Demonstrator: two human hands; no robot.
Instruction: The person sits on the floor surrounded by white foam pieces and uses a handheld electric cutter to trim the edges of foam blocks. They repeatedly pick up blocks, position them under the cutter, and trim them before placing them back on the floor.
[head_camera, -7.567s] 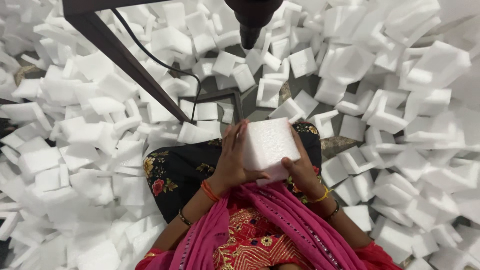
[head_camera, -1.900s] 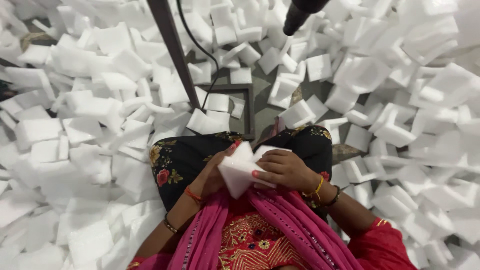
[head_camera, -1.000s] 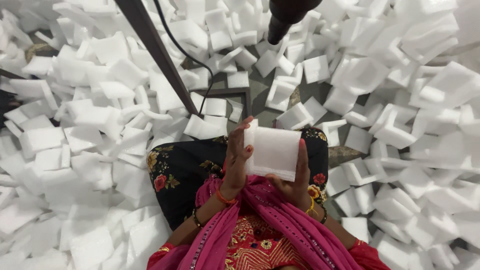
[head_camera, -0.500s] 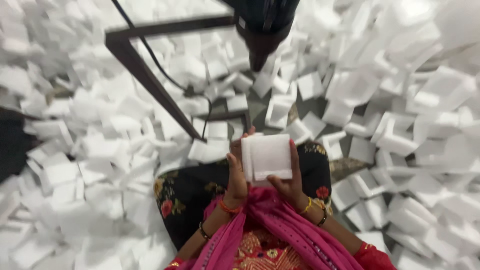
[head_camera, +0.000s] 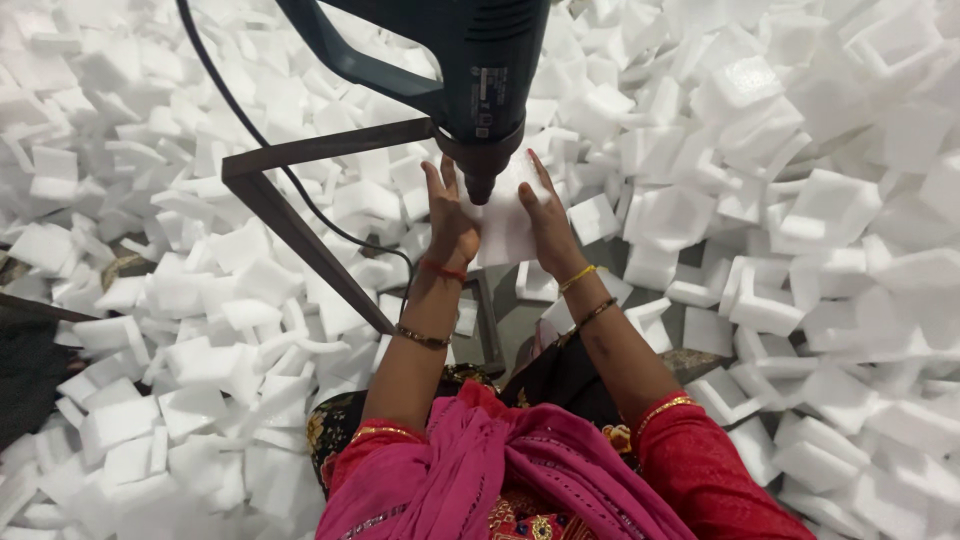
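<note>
Head view: one white foam piece (head_camera: 505, 225) is raised under the nozzle of one dark heat gun (head_camera: 470, 70), clasped between two hands, left hand (head_camera: 450, 215) and right hand (head_camera: 545, 215); countless foam pieces (head_camera: 780, 200) cover the floor

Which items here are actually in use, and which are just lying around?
In use:
- white foam piece, held up between left hand and right hand
- dark heat-gun-like tool, nozzle pointing down at the piece
- metal frame that seems to carry the tool
- black cable, appears to run from the tool

Lying about:
- loose white foam pieces heaped all around the floor
</note>
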